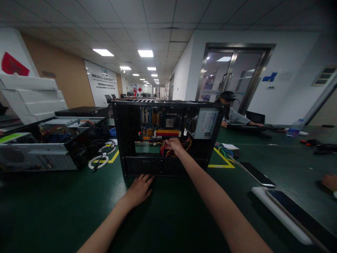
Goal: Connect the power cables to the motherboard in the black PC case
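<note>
A black computer case (143, 165) stands upright in front of me with its side open. Inside it show the motherboard (170, 122), red and yellow memory slots (168, 133), and a power supply (205, 123) at the upper right. Within the case, my right hand (173, 145) is closed around a bundle of coloured power cables (162, 147) below the motherboard; its fingertips are partly hidden among the wires. My left hand (140, 189) lies flat on the green table (168, 218), fingers spread, their tips at the case's lower edge.
On the left lies another opened computer case (52, 154), with white coiled cables (98, 161) beside it. Phones (256, 174) and a white box (281, 214) lie to the right. Across the table sits a person (234, 114) near a water bottle (295, 128). Another person's hand (329, 182) shows at the right edge.
</note>
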Demonstrator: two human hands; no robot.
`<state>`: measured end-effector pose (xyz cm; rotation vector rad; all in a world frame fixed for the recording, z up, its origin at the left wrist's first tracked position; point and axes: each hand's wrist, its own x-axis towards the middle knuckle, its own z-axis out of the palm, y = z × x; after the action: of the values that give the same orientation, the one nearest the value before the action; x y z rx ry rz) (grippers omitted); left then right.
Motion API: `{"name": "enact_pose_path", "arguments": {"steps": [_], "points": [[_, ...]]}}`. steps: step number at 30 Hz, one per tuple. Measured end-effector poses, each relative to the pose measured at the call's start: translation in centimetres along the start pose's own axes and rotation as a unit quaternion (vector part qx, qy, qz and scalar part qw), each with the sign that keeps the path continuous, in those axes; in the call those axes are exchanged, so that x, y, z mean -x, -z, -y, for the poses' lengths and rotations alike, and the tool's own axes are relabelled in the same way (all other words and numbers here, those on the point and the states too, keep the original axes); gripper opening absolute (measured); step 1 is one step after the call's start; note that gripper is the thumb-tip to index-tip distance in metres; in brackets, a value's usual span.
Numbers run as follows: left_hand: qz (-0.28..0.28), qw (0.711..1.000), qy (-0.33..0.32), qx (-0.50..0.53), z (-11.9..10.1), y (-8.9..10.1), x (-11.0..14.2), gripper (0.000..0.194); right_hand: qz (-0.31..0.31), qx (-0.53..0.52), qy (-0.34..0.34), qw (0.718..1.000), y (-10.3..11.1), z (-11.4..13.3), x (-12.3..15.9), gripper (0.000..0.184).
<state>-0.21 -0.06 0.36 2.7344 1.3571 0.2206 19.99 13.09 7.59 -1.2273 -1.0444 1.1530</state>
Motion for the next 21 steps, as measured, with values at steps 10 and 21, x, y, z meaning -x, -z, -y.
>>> {"name": "enact_pose_path", "arguments": {"steps": [10,21], "points": [[0.004,1.0,0.001,0.004,-0.1,0.4,0.0,0.052,-0.048,-0.07,-0.203,0.975,1.4,-0.4,-0.9,0.01],[0.006,1.0,0.002,-0.01,-0.2,0.4,0.1,0.053,-0.026,-0.091,-0.241,0.966,1.4,-0.2,-1.0,0.012]]}}
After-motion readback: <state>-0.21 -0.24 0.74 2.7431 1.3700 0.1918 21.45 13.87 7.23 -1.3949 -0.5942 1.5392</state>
